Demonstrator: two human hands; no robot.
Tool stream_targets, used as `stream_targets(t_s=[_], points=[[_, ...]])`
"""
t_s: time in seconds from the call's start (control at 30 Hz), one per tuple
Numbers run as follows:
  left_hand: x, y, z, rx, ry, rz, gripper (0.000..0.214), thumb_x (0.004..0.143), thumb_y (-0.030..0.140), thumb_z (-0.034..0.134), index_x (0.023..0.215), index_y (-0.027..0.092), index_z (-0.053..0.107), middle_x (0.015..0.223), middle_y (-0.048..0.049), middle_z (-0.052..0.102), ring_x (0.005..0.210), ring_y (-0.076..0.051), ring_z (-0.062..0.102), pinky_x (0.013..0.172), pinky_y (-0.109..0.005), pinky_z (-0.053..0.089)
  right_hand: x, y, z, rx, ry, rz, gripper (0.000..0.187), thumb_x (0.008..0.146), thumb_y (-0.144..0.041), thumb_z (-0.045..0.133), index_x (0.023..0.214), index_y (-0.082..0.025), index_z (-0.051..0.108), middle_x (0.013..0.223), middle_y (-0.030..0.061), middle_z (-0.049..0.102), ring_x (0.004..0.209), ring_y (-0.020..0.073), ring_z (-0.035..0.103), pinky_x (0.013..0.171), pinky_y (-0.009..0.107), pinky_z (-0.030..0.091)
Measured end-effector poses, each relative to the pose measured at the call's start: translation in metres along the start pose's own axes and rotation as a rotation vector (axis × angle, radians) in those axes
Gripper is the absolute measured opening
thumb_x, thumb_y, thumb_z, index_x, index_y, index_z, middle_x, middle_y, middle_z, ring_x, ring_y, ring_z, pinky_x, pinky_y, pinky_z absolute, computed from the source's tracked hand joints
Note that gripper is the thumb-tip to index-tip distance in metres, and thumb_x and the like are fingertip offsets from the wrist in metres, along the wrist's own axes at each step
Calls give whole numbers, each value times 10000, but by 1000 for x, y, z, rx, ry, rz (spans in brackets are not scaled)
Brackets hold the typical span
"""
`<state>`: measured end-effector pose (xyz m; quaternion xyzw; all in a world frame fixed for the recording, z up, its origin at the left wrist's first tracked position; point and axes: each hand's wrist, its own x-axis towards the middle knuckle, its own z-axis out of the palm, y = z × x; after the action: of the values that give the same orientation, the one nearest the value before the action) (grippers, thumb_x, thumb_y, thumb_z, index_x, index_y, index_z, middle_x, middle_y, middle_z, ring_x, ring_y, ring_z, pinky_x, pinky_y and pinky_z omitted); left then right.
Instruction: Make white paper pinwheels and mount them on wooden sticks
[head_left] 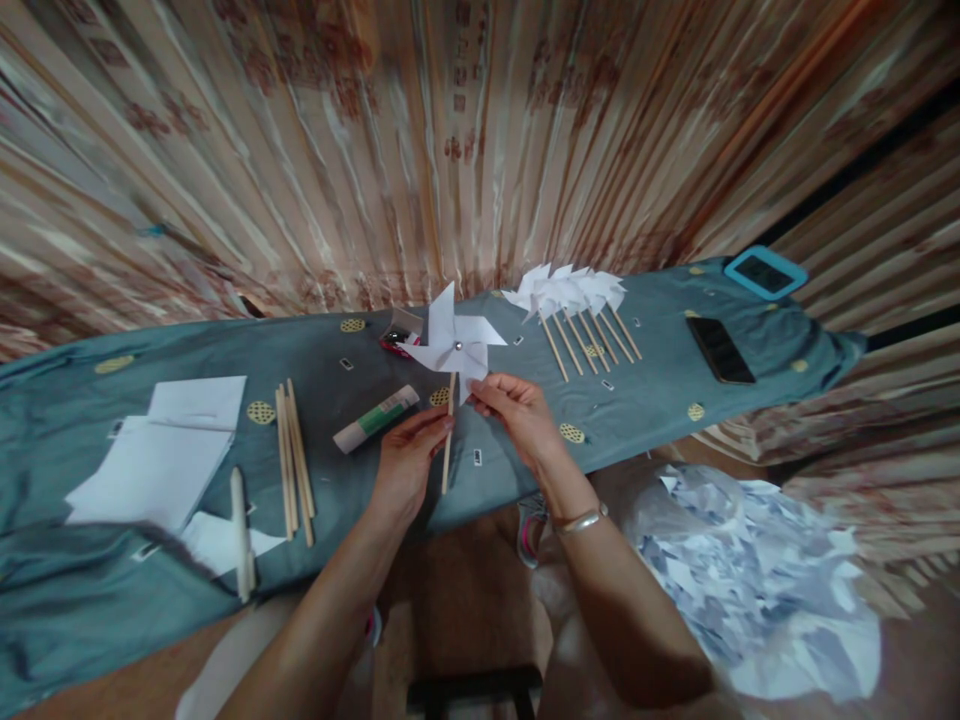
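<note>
A white paper pinwheel (466,332) with a round silver pin head at its centre is held up over the cloth-covered table. Its thin wooden stick (448,455) is pinched between the thumb and fingers of my left hand (409,455). My right hand (517,408) grips the tip of the lower paper blade between thumb and forefinger. Left of my left hand lies a green and white glue stick (376,418). Behind the pinwheel sits a small open box (401,335) with dark, shiny contents, partly hidden by a blade.
Several pinwheels (574,292) lie overlapping at the back right, near a black phone (720,350) and a blue-framed device (765,272). Loose sticks (294,460), white paper sheets (161,460) and a white pen-like tool (240,530) lie left. A bag of paper scraps (750,580) stands below right.
</note>
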<state>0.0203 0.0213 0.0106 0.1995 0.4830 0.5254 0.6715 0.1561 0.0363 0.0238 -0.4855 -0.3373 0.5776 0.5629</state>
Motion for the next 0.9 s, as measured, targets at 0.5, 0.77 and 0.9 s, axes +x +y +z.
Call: stream_targets(t_s=[0.5, 0.77, 0.9], points=[[2, -4, -3, 25, -36, 5, 394, 354, 284, 950, 692, 168, 784, 635, -17, 706, 603, -103, 577, 625, -236, 442, -3, 11, 3, -257, -61, -132, 464, 647, -594, 779, 539, -191, 575, 499, -65, 444, 501, 71, 321, 503, 265, 212], [2, -3, -6, 23, -17, 15, 382, 378, 288, 947, 694, 160, 775, 654, -16, 712, 600, -96, 582, 621, -231, 438, -7, -9, -16, -372, 59, -240, 511, 703, -659, 715, 504, -196, 626, 468, -36, 498, 483, 83, 338, 510, 271, 256], [-1, -2, -4, 41, -39, -22, 400, 373, 290, 948, 704, 149, 771, 687, -30, 726, 620, -104, 601, 655, -243, 463, -4, -21, -32, -274, 241, -288, 460, 688, -627, 749, 515, -213, 648, 504, -18, 561, 492, 94, 354, 510, 270, 282]])
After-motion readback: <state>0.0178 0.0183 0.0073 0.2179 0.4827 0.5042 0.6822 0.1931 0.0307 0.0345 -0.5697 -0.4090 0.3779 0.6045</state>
